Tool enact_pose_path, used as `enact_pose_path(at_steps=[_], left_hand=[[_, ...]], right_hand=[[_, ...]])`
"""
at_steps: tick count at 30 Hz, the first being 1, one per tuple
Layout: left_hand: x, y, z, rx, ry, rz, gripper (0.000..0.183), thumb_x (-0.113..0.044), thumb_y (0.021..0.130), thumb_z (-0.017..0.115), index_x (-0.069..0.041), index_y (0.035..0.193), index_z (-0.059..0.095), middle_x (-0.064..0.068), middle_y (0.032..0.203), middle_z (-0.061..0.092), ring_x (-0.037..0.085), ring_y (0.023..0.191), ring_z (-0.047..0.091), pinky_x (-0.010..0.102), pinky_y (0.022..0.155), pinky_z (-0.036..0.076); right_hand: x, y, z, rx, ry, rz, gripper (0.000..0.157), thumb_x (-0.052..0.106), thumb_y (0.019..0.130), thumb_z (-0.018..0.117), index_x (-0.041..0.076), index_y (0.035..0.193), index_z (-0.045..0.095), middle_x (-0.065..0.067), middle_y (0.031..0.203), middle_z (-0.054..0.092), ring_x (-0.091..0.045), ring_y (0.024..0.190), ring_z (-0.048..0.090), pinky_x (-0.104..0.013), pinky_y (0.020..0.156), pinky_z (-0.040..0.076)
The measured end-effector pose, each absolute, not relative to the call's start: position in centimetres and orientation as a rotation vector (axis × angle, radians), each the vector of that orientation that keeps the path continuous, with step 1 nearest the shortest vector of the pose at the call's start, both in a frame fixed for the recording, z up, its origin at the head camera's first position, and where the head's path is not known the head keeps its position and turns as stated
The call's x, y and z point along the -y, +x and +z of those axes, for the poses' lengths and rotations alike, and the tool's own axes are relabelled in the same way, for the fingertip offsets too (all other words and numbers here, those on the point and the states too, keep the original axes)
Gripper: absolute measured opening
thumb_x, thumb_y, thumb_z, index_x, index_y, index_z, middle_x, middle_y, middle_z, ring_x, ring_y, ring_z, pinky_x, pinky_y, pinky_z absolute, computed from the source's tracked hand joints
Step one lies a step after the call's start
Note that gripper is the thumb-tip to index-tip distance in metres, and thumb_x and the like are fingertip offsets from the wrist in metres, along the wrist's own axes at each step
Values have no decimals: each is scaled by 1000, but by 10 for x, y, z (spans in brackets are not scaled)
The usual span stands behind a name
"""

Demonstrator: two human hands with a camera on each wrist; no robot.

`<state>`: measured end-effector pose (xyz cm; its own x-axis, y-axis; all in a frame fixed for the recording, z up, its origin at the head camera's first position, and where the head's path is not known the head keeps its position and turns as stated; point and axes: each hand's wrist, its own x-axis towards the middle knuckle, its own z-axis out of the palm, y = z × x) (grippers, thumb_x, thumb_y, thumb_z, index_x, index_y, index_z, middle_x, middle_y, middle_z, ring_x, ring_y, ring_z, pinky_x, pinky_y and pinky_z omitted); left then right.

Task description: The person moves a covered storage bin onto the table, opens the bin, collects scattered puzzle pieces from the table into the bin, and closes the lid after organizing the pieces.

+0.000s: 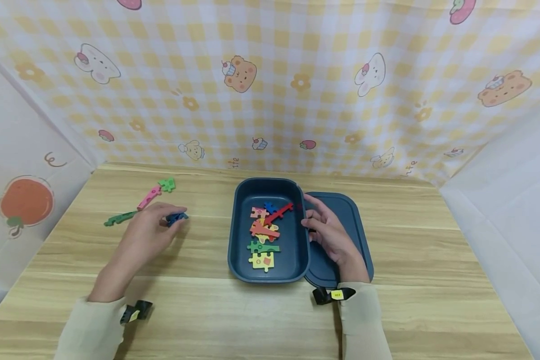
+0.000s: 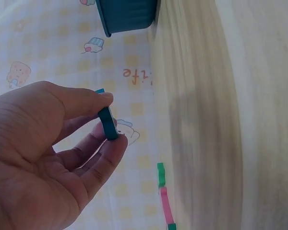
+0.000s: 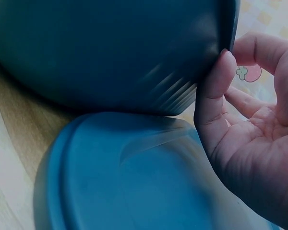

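My left hand [image 1: 150, 227] pinches a blue puzzle piece [image 2: 109, 125] between thumb and fingertips. In the head view that piece shows dark blue and is partly covered by the fingers. Just beyond this hand a pink puzzle piece [image 1: 149, 197] joins a light green one [image 1: 167, 185], and a dark green piece [image 1: 120, 218] lies to its left. My right hand [image 1: 329, 230] grips the right rim of a dark blue box [image 1: 292, 260], thumb and forefinger at the edge in the right wrist view. Inside the box are several coloured puzzle pieces, among them a yellow one [image 1: 262, 260].
The box's dark blue lid [image 1: 353, 220] lies flat on the wooden table [image 1: 423, 260], under my right hand and right beside the box. A checked cloth [image 1: 274, 115] with cartoon prints hangs behind the table, and white cloth walls stand at both sides.
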<state>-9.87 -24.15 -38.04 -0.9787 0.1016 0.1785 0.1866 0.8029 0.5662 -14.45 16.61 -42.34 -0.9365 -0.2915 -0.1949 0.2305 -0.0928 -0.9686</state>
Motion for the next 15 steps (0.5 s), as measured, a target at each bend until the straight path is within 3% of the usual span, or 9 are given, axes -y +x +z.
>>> enact_pose_path(at_steps=[8,11,15], left_hand=[[231,-100,-378,2823,-299,-922,24,-5,95,76,-1,119,79,20,120,74,30,92,71,23,74,54],[225,-100,-378,2835,-331,-953,25,-5,97,75,-1,122,78,18,122,74,30,95,71,28,77,58],[217,-101,-376,2825,-375,-973,26,-3,98,73,-1,123,77,16,123,74,31,102,72,43,84,61]], right_hand=[[-166,-144,-424,-1840,-59,-2090,69,3,102,60,21,164,36,5,98,63,-7,72,61,-19,60,53],[-167,-145,-424,-1837,-59,-2093,69,3,102,59,20,164,36,5,98,63,-7,72,61,-19,60,53],[-167,-145,-423,-1828,-71,-2098,69,2,103,59,20,165,35,5,98,63,-7,73,62,-19,60,54]])
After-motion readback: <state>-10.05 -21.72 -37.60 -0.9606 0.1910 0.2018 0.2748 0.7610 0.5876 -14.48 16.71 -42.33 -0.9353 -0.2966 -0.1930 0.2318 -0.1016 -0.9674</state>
